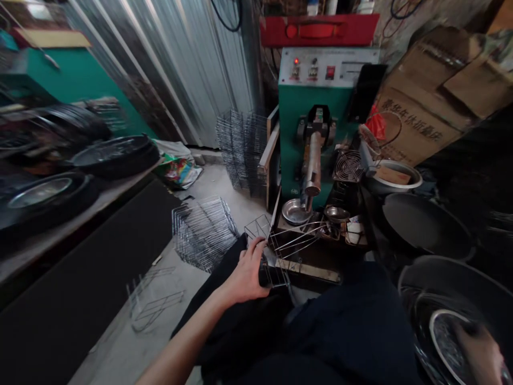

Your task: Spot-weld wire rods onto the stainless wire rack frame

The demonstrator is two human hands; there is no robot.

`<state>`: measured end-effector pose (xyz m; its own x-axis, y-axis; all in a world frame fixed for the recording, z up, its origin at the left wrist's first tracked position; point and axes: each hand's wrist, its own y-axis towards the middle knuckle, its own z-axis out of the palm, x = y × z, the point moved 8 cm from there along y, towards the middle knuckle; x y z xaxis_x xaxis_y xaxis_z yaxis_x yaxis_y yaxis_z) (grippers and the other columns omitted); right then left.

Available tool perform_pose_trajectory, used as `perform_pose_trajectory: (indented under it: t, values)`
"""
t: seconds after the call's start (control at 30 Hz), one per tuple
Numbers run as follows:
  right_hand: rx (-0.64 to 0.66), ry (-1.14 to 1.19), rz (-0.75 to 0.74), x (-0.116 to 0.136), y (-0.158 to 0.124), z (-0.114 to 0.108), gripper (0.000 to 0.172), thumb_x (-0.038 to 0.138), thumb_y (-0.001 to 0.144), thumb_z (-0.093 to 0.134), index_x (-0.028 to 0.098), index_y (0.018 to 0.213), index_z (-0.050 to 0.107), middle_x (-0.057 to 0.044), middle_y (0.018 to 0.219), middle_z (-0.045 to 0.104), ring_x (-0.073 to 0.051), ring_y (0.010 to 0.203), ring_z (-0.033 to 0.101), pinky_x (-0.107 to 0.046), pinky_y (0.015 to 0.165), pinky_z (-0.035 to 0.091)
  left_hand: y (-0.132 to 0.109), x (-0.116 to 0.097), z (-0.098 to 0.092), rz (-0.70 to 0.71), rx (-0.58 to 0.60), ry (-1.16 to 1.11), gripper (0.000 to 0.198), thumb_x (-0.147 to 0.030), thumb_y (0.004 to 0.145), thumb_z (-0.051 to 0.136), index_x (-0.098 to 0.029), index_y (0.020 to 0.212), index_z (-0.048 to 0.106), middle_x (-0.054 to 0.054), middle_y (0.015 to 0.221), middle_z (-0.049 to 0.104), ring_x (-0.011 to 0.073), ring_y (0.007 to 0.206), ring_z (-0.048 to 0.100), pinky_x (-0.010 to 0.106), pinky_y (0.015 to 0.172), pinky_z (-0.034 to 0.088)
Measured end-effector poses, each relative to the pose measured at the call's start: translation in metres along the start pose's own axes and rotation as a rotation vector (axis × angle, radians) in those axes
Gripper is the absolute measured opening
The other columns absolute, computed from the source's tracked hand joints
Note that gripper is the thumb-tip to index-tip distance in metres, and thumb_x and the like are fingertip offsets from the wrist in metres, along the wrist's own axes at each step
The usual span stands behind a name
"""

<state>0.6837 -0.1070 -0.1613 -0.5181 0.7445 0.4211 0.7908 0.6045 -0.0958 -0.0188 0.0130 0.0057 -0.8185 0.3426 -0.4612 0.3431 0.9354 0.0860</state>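
Note:
My left hand (251,270) grips a small wire rack (276,270) above my left thigh, fingers and thumb closed round its frame. Several curved wires reach from that rack toward the front of a green machine (292,144). Far to the right, my right hand (483,347) dips into a large dark pan (420,272). Motion smears its fingers, so what they touch cannot be made out. Beneath that hand a pale ring-shaped piece (435,326) and thin dark wire parts show in the pan.
Stacked wire racks (206,230) stand left of my legs, and another wire stack (240,149) leans behind. One loose rack (156,305) lies on the floor. A metal dish (296,211) sits below the machine's arm. Cardboard boxes (425,117) rise at right; a bench (116,192) runs along the left.

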Motion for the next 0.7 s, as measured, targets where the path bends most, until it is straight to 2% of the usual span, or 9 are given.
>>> perform_pose_trajectory:
  t: [0.1,0.13,0.2,0.23,0.33,0.4,0.47,0.6,0.7]
  values:
    - [0.026,0.128,-0.204,0.113,-0.018,-0.016,0.041,0.064,0.062,0.061,0.031,0.086,0.053,-0.018,0.088,0.066,-0.043,0.085,0.062,-0.053,0.069,0.048,-0.009,0.010,0.003,-0.061,0.002,-0.070,0.141,-0.036,0.058,0.083,-0.026,0.161,-0.013,0.014,0.163,-0.006,0.0373,0.153,0.012,0.047,0.123,0.029]
    - [0.093,0.166,-0.285,0.153,-0.028,-0.015,0.041,0.062,0.065,0.060,0.029,0.088,0.059,-0.017,0.092,0.068,-0.042,0.090,0.064,-0.053,0.072,0.049,-0.013,0.012,0.003,-0.070,0.007,-0.086,0.144,-0.037,0.058,0.084,-0.026,0.162,-0.016,0.013,0.163,-0.007,0.0368,0.154,0.011,0.045,0.124,0.029]
    - [0.195,0.298,-0.600,0.240,-0.065,-0.016,0.044,0.060,0.075,0.060,0.023,0.097,0.067,-0.014,0.101,0.071,-0.036,0.096,0.066,-0.047,0.084,0.051,-0.022,0.016,0.006,-0.095,0.034,-0.106,0.144,-0.036,0.058,0.084,-0.028,0.163,-0.015,0.012,0.163,0.001,0.0341,0.153,0.016,0.042,0.124,0.030]
    - [0.228,0.357,-0.699,0.275,-0.086,-0.018,0.045,0.060,0.078,0.060,0.020,0.096,0.069,-0.012,0.099,0.071,-0.033,0.094,0.068,-0.045,0.082,0.053,-0.025,0.018,0.007,-0.107,0.050,-0.112,0.142,-0.034,0.059,0.083,-0.029,0.163,-0.014,0.012,0.163,0.008,0.0327,0.151,0.021,0.042,0.124,0.031]
    - [0.394,0.480,-0.991,0.362,-0.157,-0.023,0.036,0.050,0.092,0.062,0.019,0.106,0.072,-0.008,0.104,0.072,-0.021,0.096,0.069,-0.029,0.086,0.054,-0.033,0.016,0.003,-0.098,0.025,-0.108,0.133,-0.029,0.064,0.080,-0.032,0.163,-0.008,0.010,0.155,0.032,0.0304,0.141,0.038,0.047,0.121,0.034]
    - [0.503,0.507,-1.161,0.403,-0.199,-0.025,0.029,0.042,0.096,0.064,0.020,0.112,0.073,-0.004,0.111,0.072,-0.016,0.104,0.069,-0.023,0.093,0.052,-0.035,0.010,-0.003,-0.044,-0.051,-0.089,0.130,-0.027,0.064,0.079,-0.034,0.163,-0.004,0.010,0.150,0.041,0.0313,0.135,0.045,0.055,0.120,0.031]
    - [0.545,0.507,-1.295,0.430,-0.228,-0.026,0.021,0.034,0.100,0.061,0.023,0.114,0.073,-0.001,0.113,0.071,-0.012,0.104,0.068,-0.020,0.094,0.052,-0.036,0.007,-0.007,-0.004,-0.123,-0.125,0.128,-0.022,0.063,0.078,-0.033,0.163,0.000,0.011,0.148,0.045,0.0317,0.133,0.048,0.057,0.119,0.033]
    - [0.443,0.444,-1.489,0.458,-0.250,-0.021,0.021,0.023,0.101,0.058,0.025,0.117,0.072,0.000,0.117,0.070,-0.013,0.112,0.066,-0.024,0.096,0.053,-0.035,0.010,-0.005,-0.002,-0.159,-0.271,0.125,-0.014,0.062,0.075,-0.032,0.165,0.005,0.011,0.145,0.046,0.0278,0.130,0.053,0.044,0.111,0.047]
    - [0.351,0.412,-1.603,0.469,-0.259,-0.018,0.022,0.018,0.101,0.057,0.022,0.116,0.072,-0.002,0.116,0.071,-0.016,0.116,0.065,-0.029,0.096,0.054,-0.031,0.011,-0.005,0.013,-0.152,-0.265,0.127,-0.015,0.062,0.077,-0.034,0.165,0.003,0.011,0.147,0.044,0.0286,0.133,0.052,0.047,0.112,0.046]
